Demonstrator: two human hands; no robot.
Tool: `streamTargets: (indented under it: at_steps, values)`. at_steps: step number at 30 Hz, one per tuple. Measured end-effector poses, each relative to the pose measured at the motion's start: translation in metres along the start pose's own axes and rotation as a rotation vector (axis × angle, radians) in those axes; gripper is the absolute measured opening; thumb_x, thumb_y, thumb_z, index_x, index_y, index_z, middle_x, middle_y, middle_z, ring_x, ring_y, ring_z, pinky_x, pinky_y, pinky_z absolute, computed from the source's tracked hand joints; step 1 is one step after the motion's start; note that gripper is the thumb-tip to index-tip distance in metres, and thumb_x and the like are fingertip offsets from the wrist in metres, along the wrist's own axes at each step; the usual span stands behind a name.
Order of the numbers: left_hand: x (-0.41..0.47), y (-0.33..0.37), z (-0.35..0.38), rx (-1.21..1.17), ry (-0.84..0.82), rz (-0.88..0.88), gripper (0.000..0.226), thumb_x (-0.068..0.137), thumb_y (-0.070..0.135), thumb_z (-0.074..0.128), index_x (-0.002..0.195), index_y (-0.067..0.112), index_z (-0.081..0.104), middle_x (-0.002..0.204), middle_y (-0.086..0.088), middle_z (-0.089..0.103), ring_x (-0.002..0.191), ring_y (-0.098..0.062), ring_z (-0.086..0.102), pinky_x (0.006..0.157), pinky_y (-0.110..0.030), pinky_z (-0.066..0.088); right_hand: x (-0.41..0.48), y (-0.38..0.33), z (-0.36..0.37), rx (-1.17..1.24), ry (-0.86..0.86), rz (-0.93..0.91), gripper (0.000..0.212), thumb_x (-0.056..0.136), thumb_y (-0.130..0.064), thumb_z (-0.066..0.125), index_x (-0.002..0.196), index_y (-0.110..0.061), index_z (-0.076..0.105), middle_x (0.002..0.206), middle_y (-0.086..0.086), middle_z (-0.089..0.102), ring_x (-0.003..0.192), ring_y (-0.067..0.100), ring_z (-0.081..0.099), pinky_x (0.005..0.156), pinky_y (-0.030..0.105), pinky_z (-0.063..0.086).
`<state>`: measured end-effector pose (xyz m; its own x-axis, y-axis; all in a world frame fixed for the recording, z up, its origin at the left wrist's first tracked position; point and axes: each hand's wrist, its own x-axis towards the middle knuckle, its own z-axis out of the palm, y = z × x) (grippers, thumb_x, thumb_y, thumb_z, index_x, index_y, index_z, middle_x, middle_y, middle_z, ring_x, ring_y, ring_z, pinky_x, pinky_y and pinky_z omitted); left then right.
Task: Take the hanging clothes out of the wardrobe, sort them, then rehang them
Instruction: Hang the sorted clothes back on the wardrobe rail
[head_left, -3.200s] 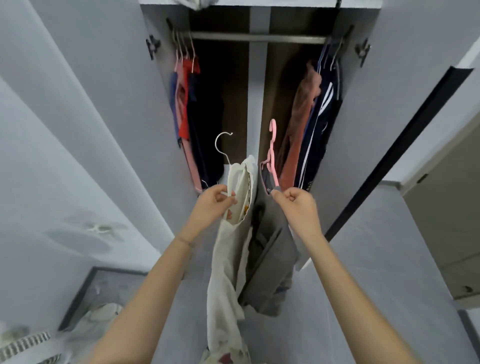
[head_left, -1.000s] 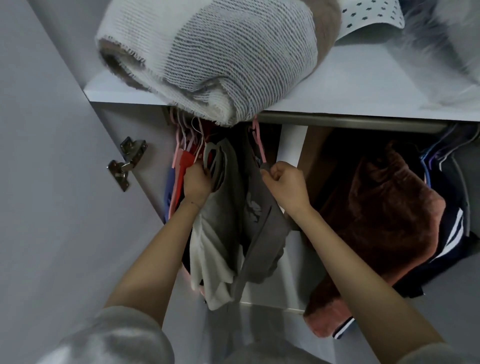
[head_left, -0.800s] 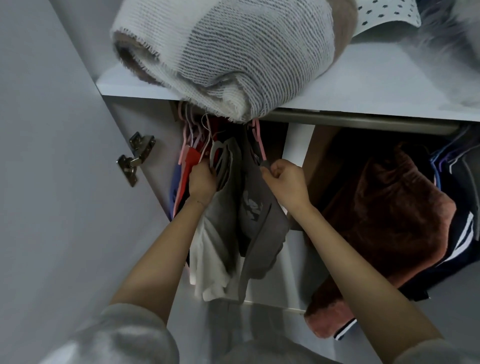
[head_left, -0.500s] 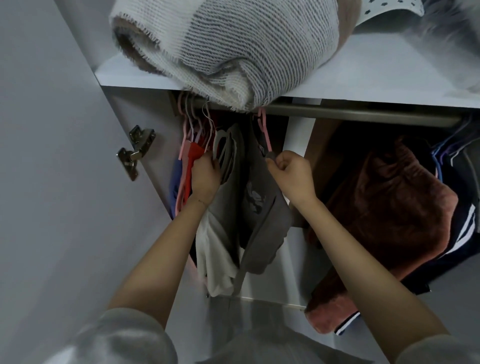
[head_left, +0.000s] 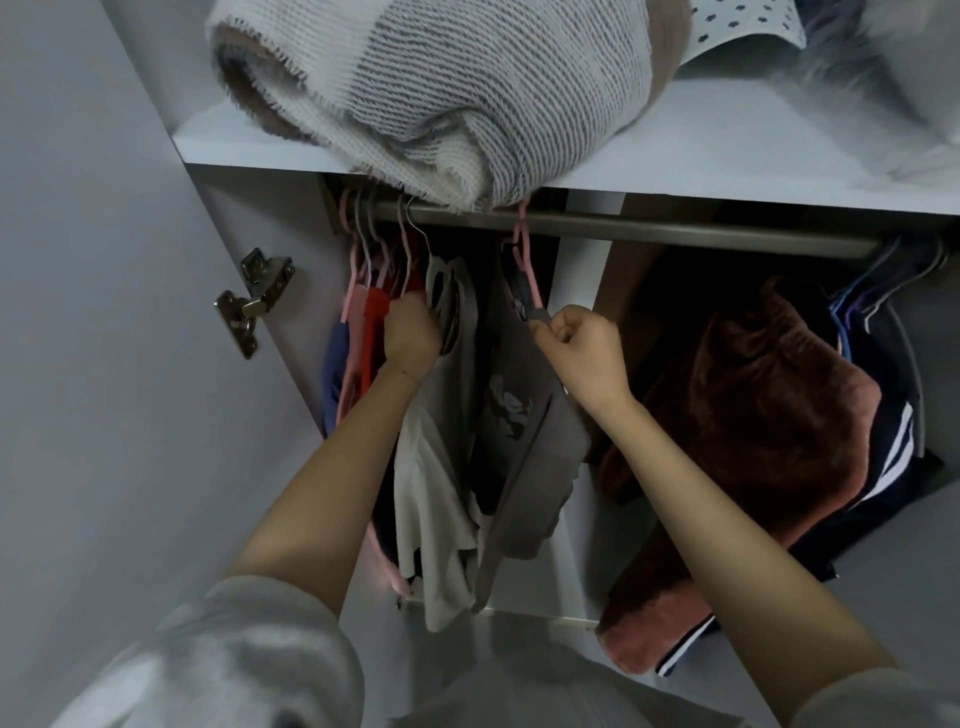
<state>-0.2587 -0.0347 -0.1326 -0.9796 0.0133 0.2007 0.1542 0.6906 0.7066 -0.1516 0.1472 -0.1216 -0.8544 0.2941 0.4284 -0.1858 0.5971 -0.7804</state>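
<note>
Inside an open wardrobe, a pale garment (head_left: 441, 467) is gripped at its neck by the left hand (head_left: 410, 332), whose fingers are curled tight around the fabric just below a wire hanger (head_left: 415, 231). Beside it, the collar of a grey garment (head_left: 524, 431) is pinched between thumb and fingers of the right hand (head_left: 584, 348), at the foot of a pink hanger (head_left: 525, 265). That hanger's hook is seen reaching the rail (head_left: 675, 235), partly hidden under the overhanging edge of a rolled blanket (head_left: 441, 88) stored on the shelf (head_left: 727, 156) above. Both garments are hung between the two hands. A red garment (head_left: 374, 322) is crowded against the left wall near the door hinge (head_left: 252, 301); a brown fleece (head_left: 753, 405) and a navy striped garment (head_left: 888, 426) are hung well apart, to the right.
</note>
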Motion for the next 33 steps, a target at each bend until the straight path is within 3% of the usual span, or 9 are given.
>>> streamTargets:
  at_steps: [4, 7, 12, 16, 20, 22, 26, 30, 33]
  values:
    - [-0.007, -0.007, -0.003, -0.07, -0.04, 0.006, 0.021, 0.094, 0.0, 0.044, 0.091, -0.009, 0.064, 0.094, -0.025, 0.068, 0.09, -0.038, 0.063, 0.07, -0.031, 0.043, 0.0, 0.001, -0.001, -0.011, 0.003, 0.007, 0.041, 0.089, -0.019, 0.067, 0.056, -0.02, 0.043, 0.053, -0.006, 0.044, 0.052, 0.0, 0.046, 0.052, 0.009, 0.035]
    - [-0.017, -0.008, -0.009, -0.113, -0.061, 0.046, 0.024, 0.095, 0.002, 0.047, 0.11, -0.006, 0.064, 0.107, -0.022, 0.068, 0.099, -0.033, 0.063, 0.083, -0.031, 0.049, 0.001, 0.0, 0.001, -0.012, -0.008, 0.01, 0.039, 0.09, -0.02, 0.067, 0.058, -0.018, 0.045, 0.054, -0.005, 0.045, 0.052, 0.001, 0.047, 0.053, 0.008, 0.035]
    - [-0.042, -0.007, -0.026, -0.131, 0.037, 0.153, 0.02, 0.095, 0.003, 0.048, 0.109, 0.001, 0.062, 0.097, -0.013, 0.067, 0.086, -0.02, 0.059, 0.067, -0.018, 0.034, 0.007, -0.006, 0.013, -0.011, -0.057, -0.002, 0.037, 0.09, -0.02, 0.067, 0.059, -0.011, 0.048, 0.055, 0.001, 0.047, 0.052, 0.003, 0.046, 0.053, 0.01, 0.035]
    - [-0.058, -0.013, -0.049, -0.114, 0.093, 0.202, 0.031, 0.094, 0.002, 0.049, 0.123, 0.003, 0.06, 0.113, -0.012, 0.068, 0.102, -0.024, 0.063, 0.085, -0.024, 0.046, 0.009, -0.015, 0.036, -0.054, -0.114, -0.019, 0.042, 0.091, -0.023, 0.066, 0.057, -0.024, 0.041, 0.053, -0.008, 0.044, 0.049, 0.001, 0.046, 0.049, 0.011, 0.034]
    - [-0.072, -0.022, -0.06, -0.032, 0.15, 0.241, 0.036, 0.095, 0.005, 0.049, 0.13, 0.005, 0.058, 0.119, -0.012, 0.067, 0.107, -0.024, 0.062, 0.086, -0.018, 0.041, 0.01, -0.025, 0.055, -0.093, -0.185, -0.03, 0.042, 0.093, -0.022, 0.063, 0.059, -0.025, 0.039, 0.055, -0.004, 0.045, 0.052, 0.012, 0.045, 0.055, 0.031, 0.039]
    - [-0.077, -0.028, -0.064, -0.027, 0.17, 0.223, 0.034, 0.096, 0.007, 0.049, 0.128, 0.003, 0.058, 0.111, -0.017, 0.067, 0.101, -0.029, 0.063, 0.082, -0.026, 0.046, 0.012, -0.03, 0.065, -0.122, -0.212, -0.042, 0.039, 0.093, -0.021, 0.063, 0.061, -0.019, 0.04, 0.057, 0.001, 0.046, 0.056, 0.017, 0.047, 0.055, 0.034, 0.036]
    - [-0.086, -0.033, -0.068, -0.038, 0.185, 0.206, 0.035, 0.097, 0.007, 0.049, 0.131, 0.007, 0.058, 0.099, -0.015, 0.068, 0.087, -0.027, 0.064, 0.076, -0.034, 0.052, 0.013, -0.029, 0.084, -0.132, -0.279, 0.006, 0.029, 0.096, -0.02, 0.06, 0.072, -0.011, 0.046, 0.058, -0.004, 0.042, 0.057, 0.015, 0.043, 0.054, 0.03, 0.025]
    - [-0.086, -0.03, -0.067, -0.023, 0.156, 0.213, 0.039, 0.098, 0.01, 0.05, 0.137, 0.006, 0.054, 0.126, -0.016, 0.063, 0.114, -0.027, 0.06, 0.098, -0.028, 0.044, 0.007, -0.019, 0.095, -0.105, -0.303, 0.08, 0.038, 0.098, -0.021, 0.057, 0.065, -0.017, 0.037, 0.058, -0.003, 0.04, 0.053, 0.008, 0.038, 0.048, 0.027, 0.023]
    - [-0.089, -0.026, -0.065, -0.06, 0.126, 0.23, 0.04, 0.099, 0.01, 0.049, 0.138, 0.006, 0.053, 0.131, -0.011, 0.061, 0.118, -0.023, 0.058, 0.102, -0.023, 0.041, 0.005, -0.018, 0.098, -0.071, -0.312, 0.137, 0.043, 0.099, -0.023, 0.056, 0.063, -0.02, 0.033, 0.057, -0.002, 0.039, 0.052, 0.007, 0.037, 0.043, 0.015, 0.028]
